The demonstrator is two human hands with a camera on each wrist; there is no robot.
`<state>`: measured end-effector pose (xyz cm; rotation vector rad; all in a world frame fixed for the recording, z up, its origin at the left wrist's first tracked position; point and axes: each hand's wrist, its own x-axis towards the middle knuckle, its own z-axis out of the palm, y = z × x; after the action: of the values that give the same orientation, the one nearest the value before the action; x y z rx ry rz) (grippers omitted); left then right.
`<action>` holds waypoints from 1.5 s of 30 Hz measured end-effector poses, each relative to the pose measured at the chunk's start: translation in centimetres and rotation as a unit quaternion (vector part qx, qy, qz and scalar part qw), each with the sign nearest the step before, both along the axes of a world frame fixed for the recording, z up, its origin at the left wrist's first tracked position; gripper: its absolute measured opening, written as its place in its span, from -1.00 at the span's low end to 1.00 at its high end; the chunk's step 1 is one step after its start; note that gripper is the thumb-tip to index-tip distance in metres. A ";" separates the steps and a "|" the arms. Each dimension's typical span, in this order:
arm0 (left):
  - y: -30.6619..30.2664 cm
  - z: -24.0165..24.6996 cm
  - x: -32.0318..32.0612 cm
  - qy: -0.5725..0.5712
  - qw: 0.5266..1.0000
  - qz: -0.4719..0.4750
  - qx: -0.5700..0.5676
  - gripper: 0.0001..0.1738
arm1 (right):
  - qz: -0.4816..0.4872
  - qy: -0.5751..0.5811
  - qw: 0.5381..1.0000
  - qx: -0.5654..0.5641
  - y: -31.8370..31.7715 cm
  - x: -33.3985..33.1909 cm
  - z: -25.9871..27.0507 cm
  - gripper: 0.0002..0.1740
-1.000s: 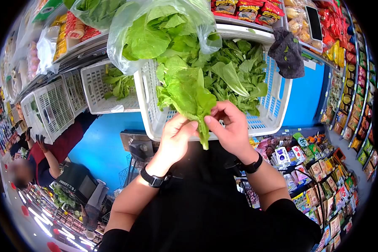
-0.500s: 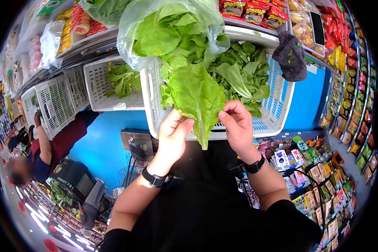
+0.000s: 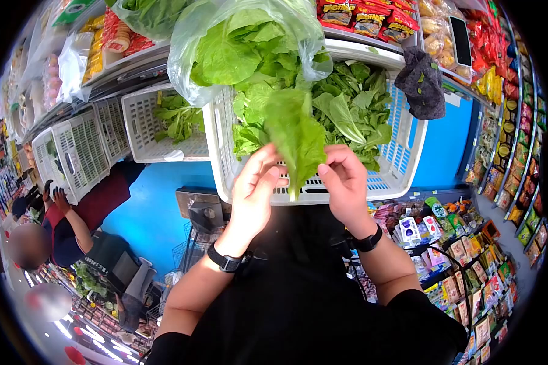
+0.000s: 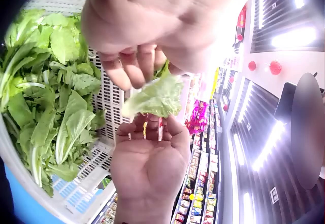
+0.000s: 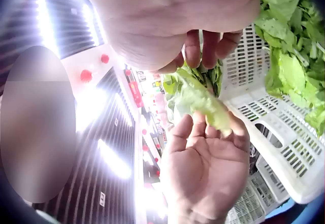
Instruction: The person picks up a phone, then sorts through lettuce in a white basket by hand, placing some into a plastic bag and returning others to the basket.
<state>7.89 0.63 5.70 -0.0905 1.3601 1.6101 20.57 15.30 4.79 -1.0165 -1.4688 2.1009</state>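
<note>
One green leaf point(image 3: 303, 137) stands stem-down between the two hands in the head view, its left side blurred. The right hand point(image 3: 347, 185) pinches its right edge between thumb and fingers. At the stem's left, the left hand point(image 3: 252, 191) has loosely bent fingers, thumb apart from them. The left wrist view shows the pale leaf point(image 4: 155, 96) between both hands; the right wrist view shows the left palm point(image 5: 208, 168) facing up under the leaf point(image 5: 198, 99). Behind, leafy greens point(image 3: 356, 97) fill a white crate point(image 3: 402, 152), beside a clear bag of greens point(image 3: 231, 52).
A smaller crate point(image 3: 140, 131) with some greens stands left, stacked crates point(image 3: 79, 152) beyond it. A dark cloth point(image 3: 420, 82) hangs at the right crate corner, near a phone point(image 3: 461, 41). Packaged goods point(image 3: 463, 261) line the lower right. Another person point(image 3: 73, 231) is at left.
The leaf, earlier spread flat between both hands, has turned and narrowed. The left hand's fingers have come off its left edge and shifted slightly up. The right hand has stayed nearly in place.
</note>
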 end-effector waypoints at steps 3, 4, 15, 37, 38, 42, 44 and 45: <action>0.7 0.4 0.2 0.047 0.998 -0.017 -0.025 -0.28 | 0.065 -0.015 0.973 0.222 0.5 -0.6 1.3 -0.82; 0.5 0.3 0.3 0.051 0.997 -0.056 0.000 -0.26 | 0.121 -0.034 0.940 0.317 0.8 -0.7 1.7 -0.78; 0.2 -5.9 1.5 -0.133 0.986 -0.015 -0.101 -0.66 | 0.187 -0.099 0.952 0.220 4.5 3.0 -2.1 -0.68; 6.8 -11.4 9.4 -0.032 0.959 0.077 -0.269 -0.33 | 0.183 -0.139 0.955 -0.188 14.3 9.9 -13.0 -0.74; 6.9 -12.2 10.5 0.075 0.946 0.049 -0.310 -0.29 | 0.163 -0.116 0.953 -0.229 14.5 10.1 -12.5 -0.74; 8.3 -12.0 12.1 0.150 0.954 -0.136 -0.221 -0.41 | 0.119 -0.112 0.958 -0.234 13.7 10.9 -11.9 -0.73; 10.0 -11.5 13.1 0.069 0.974 -0.140 -0.167 -0.45 | 0.118 -0.122 0.958 -0.231 12.1 10.9 -12.0 -0.73; 10.3 -11.5 13.4 -0.047 0.982 -0.112 -0.142 -0.52 | 0.115 -0.130 0.958 -0.230 11.4 10.7 -11.9 -0.73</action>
<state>21.29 10.95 -5.84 -0.1750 1.4638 1.2054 31.30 26.66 -7.09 -1.3906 -1.2864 2.6414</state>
